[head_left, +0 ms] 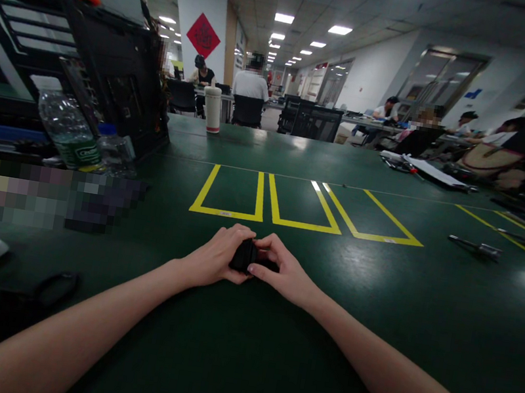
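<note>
Between my hands, low over the dark green table (199, 346), is a small black blocky object (244, 255) whose kind I cannot make out. My left hand (220, 255) is wrapped round its left side, thumb and fingers closed on it. From the right, the thumb and fingertips of my right hand (284, 268) pinch the same object. Much of it is hidden by the fingers. Just beyond my hands, yellow tape outlines (224, 213) mark three open-topped boxes on the tabletop.
At left stand a black computer case (127, 75), a clear plastic bottle (63, 118) and a blue-capped bottle (113, 149). Scissors (56, 287) lie near my left forearm. A white cup (212, 110) stands at the far edge. Metal tools (476, 248) lie at right. Several people sit beyond.
</note>
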The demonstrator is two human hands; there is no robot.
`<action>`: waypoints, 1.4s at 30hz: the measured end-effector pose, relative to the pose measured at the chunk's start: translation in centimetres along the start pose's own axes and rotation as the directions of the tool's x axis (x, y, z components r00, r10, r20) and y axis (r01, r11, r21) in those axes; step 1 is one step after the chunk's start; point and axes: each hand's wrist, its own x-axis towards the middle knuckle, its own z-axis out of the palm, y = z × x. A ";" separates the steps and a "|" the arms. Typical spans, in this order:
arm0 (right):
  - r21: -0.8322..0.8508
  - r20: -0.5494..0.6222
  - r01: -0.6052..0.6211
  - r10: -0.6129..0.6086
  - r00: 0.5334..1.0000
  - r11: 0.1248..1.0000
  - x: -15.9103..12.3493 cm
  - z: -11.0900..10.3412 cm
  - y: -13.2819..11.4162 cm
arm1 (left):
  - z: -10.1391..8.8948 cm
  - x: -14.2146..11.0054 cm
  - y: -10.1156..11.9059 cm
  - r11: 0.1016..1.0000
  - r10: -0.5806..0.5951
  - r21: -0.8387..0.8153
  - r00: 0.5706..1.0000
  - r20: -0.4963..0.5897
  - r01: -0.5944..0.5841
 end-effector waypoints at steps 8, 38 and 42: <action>0.010 -0.077 -0.015 0.016 0.997 1.000 0.4 0.4 0.5 | -0.1 0.2 0.1 1.000 0.018 0.003 1.000 -0.005 -0.018; 0.002 -0.068 0.029 -0.029 0.997 1.000 0.3 0.3 0.4 | -0.1 0.2 0.1 1.000 0.022 0.008 1.000 -0.003 -0.022; -0.045 -0.091 0.000 -0.005 0.996 0.999 0.3 0.5 0.3 | -0.3 0.2 0.2 1.000 0.014 0.001 1.000 0.003 -0.014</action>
